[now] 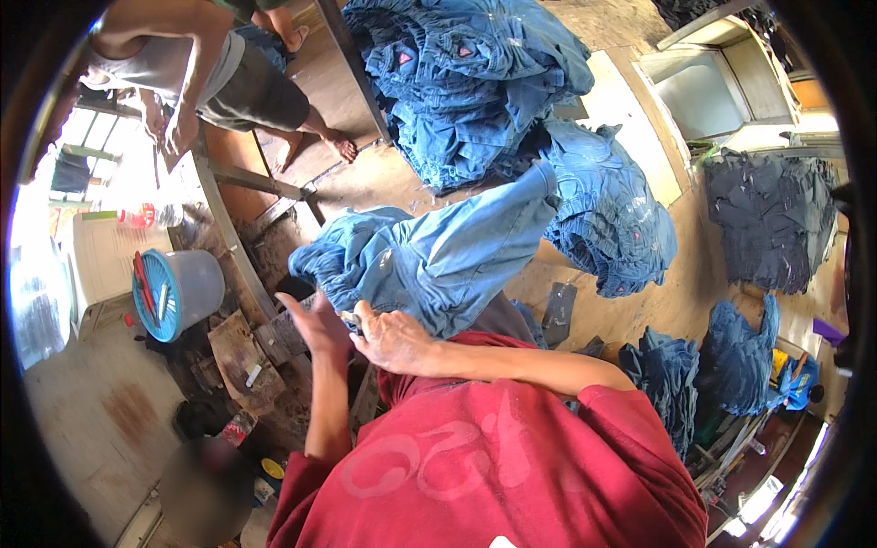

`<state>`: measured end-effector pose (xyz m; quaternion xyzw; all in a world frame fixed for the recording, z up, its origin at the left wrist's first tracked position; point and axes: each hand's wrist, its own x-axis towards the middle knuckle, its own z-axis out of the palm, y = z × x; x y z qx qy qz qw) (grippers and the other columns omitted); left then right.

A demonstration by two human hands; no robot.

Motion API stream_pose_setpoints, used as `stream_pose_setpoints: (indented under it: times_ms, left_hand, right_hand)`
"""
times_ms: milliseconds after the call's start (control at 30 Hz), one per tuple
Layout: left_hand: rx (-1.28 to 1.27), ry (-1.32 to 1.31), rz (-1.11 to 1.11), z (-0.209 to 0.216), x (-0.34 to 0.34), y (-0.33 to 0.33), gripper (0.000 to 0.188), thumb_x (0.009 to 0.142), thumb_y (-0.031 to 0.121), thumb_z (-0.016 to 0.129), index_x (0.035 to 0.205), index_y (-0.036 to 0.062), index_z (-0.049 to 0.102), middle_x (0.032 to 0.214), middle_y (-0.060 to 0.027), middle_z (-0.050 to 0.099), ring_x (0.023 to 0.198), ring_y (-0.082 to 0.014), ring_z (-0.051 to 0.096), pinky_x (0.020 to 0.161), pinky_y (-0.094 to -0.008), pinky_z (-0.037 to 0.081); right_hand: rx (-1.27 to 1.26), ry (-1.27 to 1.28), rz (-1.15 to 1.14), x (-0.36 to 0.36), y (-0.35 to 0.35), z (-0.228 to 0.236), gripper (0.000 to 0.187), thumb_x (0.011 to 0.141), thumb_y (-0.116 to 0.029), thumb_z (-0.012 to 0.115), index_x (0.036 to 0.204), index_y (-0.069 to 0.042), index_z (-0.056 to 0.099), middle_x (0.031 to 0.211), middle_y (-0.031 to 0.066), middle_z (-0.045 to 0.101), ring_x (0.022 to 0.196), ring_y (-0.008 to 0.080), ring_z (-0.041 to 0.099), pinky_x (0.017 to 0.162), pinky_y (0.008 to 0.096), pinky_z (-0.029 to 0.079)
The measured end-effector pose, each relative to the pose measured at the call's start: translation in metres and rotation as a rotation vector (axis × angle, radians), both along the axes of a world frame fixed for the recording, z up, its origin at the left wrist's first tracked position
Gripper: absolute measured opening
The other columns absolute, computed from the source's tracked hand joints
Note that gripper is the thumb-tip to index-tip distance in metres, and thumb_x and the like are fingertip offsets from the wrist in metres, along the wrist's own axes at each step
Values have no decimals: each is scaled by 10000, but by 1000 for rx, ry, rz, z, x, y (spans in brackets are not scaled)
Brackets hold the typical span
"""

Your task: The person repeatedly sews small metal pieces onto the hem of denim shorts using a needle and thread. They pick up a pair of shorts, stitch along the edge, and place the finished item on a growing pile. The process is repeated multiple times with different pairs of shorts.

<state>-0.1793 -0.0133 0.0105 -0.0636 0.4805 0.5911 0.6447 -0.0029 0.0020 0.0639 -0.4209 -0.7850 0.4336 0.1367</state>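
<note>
A light-blue denim garment with a gathered, bunched end lies across my lap, one leg-like part stretching to the far right. My left hand is beside its bunched end, thumb spread away from the fingers, slightly blurred. Close to it, my right hand is closed at the garment's near edge, its fingers curled round something small and greyish. What that small thing is, I cannot make out.
Large stacks of blue denim garments rise ahead, with a smaller pile beside them. Dark cloth pieces lie at right. A lidded bucket with red-handled tools stands at left. Another person is at the far left.
</note>
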Motion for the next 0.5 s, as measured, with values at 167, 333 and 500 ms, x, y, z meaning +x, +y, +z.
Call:
stream_pose_setpoints:
  times_ms: [167, 333, 500]
  left_hand:
    - [-285, 292, -804, -18, 24, -65, 561, 871, 160, 871, 1360, 12, 638, 1234, -36, 721, 1111, -176, 655, 1056, -354, 487]
    - [21, 510, -905, -13, -55, -78, 572, 874, 145, 877, 1388, 17, 661, 1314, -24, 719, 1181, -158, 630, 1094, -351, 457]
    - [7, 695, -929, -4, -82, -71, 497, 888, 139, 851, 1334, -6, 686, 1262, -35, 747, 1126, -142, 637, 1042, -355, 491]
  right_hand:
    - [-136, 61, -209, 102, 42, 3, 441, 1006, -390, 692, 1120, 13, 557, 809, 158, 703, 700, 381, 691, 644, 476, 542]
    - [450, -320, -625, 183, 113, -26, 581, 896, -461, 823, 1094, 13, 552, 1060, 193, 612, 976, 378, 598, 924, 476, 481]
    - [318, -306, -591, 200, 110, -70, 572, 888, -428, 843, 1091, 14, 541, 966, 213, 652, 911, 390, 667, 772, 495, 516]
